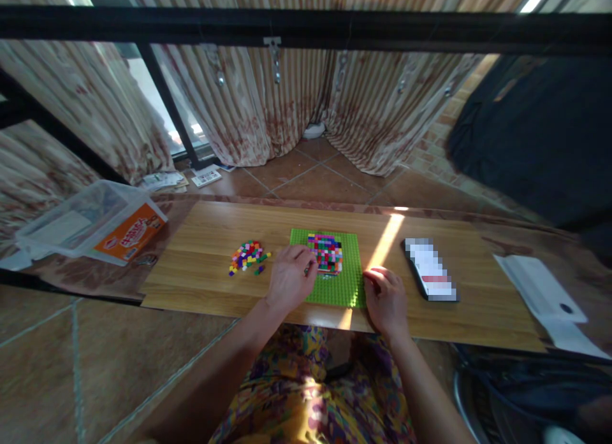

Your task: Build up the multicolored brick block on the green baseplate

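In the head view, a green baseplate (351, 259) lies on the desk (191, 253), with a block of coloured bricks (327, 253) on its upper middle. The left hand (292, 275) reaches over the baseplate's left side, fingertips bunched beside the block; whether its grip has a brick between the fingers, I cannot tell. The right hand (386, 297) is curled at the baseplate's right edge; I cannot tell whether its grip pinches that edge or merely rests there. Left of the baseplate lies a loose brick pile (247, 256); to its right, a phone (431, 269). A sideways push from the left hand could skid the baseplate if the right hand braces it poorly, and a dragging wrist could scatter the pile.
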A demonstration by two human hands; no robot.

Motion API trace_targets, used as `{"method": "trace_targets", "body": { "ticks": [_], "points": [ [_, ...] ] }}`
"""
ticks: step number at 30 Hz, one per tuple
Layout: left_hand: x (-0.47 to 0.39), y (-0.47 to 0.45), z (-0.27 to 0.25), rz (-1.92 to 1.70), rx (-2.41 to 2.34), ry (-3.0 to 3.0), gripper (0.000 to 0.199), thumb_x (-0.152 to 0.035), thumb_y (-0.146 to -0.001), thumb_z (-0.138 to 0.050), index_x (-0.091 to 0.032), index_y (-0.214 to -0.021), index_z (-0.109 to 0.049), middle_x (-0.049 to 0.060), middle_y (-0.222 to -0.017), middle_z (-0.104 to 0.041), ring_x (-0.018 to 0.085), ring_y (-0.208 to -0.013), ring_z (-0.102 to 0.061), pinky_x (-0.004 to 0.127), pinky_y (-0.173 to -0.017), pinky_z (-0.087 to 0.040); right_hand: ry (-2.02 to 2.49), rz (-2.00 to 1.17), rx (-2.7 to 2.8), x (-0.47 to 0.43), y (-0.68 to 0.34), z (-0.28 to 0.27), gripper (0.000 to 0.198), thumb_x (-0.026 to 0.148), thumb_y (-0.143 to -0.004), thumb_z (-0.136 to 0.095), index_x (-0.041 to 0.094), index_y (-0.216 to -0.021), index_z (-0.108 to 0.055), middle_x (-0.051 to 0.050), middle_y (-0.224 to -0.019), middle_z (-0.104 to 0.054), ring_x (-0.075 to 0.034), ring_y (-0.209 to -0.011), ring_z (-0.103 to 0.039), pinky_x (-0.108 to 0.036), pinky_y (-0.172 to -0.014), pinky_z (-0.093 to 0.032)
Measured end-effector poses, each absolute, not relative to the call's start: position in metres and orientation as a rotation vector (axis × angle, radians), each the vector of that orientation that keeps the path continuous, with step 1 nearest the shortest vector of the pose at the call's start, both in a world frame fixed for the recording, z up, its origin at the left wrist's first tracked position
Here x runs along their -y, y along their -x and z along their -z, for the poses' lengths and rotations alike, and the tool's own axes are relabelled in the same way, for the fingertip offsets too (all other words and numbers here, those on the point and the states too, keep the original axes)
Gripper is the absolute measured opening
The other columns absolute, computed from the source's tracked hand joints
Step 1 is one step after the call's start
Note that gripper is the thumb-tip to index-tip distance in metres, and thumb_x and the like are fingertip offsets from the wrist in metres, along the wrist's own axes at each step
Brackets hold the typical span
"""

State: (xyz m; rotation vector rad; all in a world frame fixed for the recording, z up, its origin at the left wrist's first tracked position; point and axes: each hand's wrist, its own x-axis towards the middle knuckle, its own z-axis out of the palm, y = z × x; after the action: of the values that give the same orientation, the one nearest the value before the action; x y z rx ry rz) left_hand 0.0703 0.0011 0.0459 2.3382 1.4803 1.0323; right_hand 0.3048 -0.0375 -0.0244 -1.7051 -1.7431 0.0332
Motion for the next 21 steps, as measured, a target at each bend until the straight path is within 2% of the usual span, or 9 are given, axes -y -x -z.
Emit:
{"method": "trace_targets", "body": {
  "ticks": [10,21],
  "points": [
    [-0.0063,-0.0752,-0.0548,-0.860,-1.572,-2.406,0.007,-0.013,-0.077,-0.056,-0.020,-0.078,-0.058,0.005,-0.093,-0.063,0.021,-0.090,-0.057,0.034,-0.080,-0.044,1.701,-0.039,1.735,0.0377,-0.3047,0.0252,0.019,0.028,-0.088,-0.049,0.019,-0.091,-0.067,-0.007,-0.102,-0.065,-0.022,-0.096,-0.055,-0.038,-0.086,-0.044],
    [-0.0078,-0.0776,-0.0476,-1.073,-1.547,-2.172,0.011,-0.009,-0.076,-0.055,-0.019,-0.078,-0.058,0.004,-0.086,-0.061,0.017,-0.082,-0.058,0.030,-0.076,-0.046,1.686,-0.039,1.738,0.0378,-0.3049,0.0247,0.020,0.028,-0.088,-0.049,0.020,-0.091,-0.067,-0.008,-0.102,-0.064,-0.022,-0.096,-0.054,-0.039,-0.086,-0.044]
  ]
}}
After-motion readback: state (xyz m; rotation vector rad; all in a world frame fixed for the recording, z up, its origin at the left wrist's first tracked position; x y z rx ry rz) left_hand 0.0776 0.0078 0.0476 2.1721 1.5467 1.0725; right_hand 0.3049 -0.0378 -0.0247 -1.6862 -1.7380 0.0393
